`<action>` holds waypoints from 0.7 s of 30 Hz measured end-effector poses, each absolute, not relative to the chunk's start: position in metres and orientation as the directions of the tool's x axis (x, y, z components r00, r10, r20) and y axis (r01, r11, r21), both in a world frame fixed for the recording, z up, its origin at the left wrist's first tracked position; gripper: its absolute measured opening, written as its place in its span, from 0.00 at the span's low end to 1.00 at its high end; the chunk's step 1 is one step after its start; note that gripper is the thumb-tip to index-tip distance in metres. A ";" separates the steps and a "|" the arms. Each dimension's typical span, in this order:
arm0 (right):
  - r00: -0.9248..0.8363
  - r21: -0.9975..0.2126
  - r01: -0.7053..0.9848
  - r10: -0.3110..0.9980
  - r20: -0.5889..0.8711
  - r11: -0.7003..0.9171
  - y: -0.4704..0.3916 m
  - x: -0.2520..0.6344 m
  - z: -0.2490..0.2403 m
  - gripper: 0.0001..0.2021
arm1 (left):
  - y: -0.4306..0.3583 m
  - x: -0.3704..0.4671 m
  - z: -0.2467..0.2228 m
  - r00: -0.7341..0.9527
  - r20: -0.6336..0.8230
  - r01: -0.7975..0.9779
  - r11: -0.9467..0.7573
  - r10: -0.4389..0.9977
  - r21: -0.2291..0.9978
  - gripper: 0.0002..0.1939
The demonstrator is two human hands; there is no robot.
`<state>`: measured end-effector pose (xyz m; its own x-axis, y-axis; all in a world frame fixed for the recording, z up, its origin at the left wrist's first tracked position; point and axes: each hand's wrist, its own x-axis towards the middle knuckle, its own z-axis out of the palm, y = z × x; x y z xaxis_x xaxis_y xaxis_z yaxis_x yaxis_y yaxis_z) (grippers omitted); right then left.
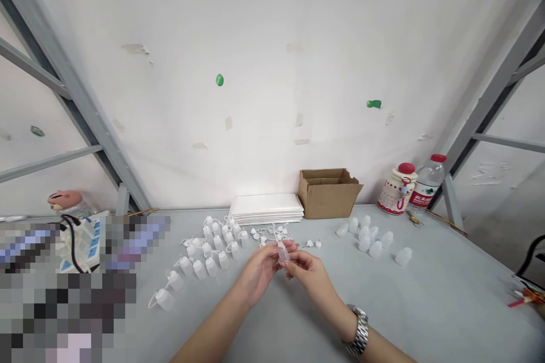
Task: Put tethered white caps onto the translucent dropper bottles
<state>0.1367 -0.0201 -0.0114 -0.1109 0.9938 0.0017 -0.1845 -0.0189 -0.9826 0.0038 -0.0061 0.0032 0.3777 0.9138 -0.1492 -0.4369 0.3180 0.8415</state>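
Note:
In front of me, at the middle of the table, both hands hold one small translucent plastic bottle (283, 257) with a white cap at its top. My left hand (260, 270) has its fingers around the cap end. The fingertips of my right hand (310, 270) pinch the lower part of the bottle. Just beyond my hands lie several loose white caps (256, 235) with straps, and two more caps (313, 244) sit a little to the right. Several capped bottles (210, 265) with strap loops stand at the left. To the right are several capless bottles (375, 248).
Against the wall are a stack of white sheets or boxes (266, 210), an open cardboard box (330, 201), a decorated flask (394, 193) and a red-capped water bottle (427, 184). A power strip (87, 241) with cables lies at left. Metal frame posts (85, 108) flank the table.

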 end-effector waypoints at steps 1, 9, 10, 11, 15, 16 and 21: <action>-0.130 -0.979 -0.200 0.991 -0.004 -0.030 -0.020 0.137 -0.010 0.11 | -0.006 0.004 0.003 0.381 -0.149 -0.440 0.321 0.913 0.839 0.15; -0.368 -0.840 -0.487 0.928 -0.051 -0.239 -0.022 0.141 -0.010 0.11 | -0.008 0.004 0.003 0.397 -0.178 -0.458 0.362 0.900 0.812 0.16; -0.392 -0.818 -0.510 0.919 -0.053 -0.265 -0.022 0.142 -0.010 0.10 | -0.008 0.004 0.004 0.401 -0.186 -0.461 0.373 0.897 0.805 0.16; -0.414 -0.796 -0.532 0.909 -0.054 -0.290 -0.022 0.142 -0.010 0.10 | -0.009 0.004 0.004 0.405 -0.194 -0.466 0.385 0.893 0.797 0.15; -0.491 -0.711 -0.593 0.870 -0.053 -0.378 -0.022 0.141 -0.011 0.08 | -0.010 0.003 0.007 0.437 -0.230 -0.490 0.445 0.870 0.750 0.15; -0.507 -0.693 -0.602 0.860 -0.054 -0.398 -0.023 0.141 -0.011 0.07 | -0.010 0.003 0.007 0.448 -0.233 -0.495 0.457 0.863 0.739 0.15; -0.569 -0.624 -0.614 0.819 -0.074 -0.483 -0.023 0.141 -0.012 0.06 | -0.009 0.002 0.007 0.511 -0.218 -0.518 0.500 0.832 0.694 0.15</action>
<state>0.1407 -0.0231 -0.0120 -0.5686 0.8193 -0.0739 -0.6145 -0.4827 -0.6240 0.0016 -0.0092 0.0074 0.5108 0.8316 -0.2182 -0.5181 0.5003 0.6937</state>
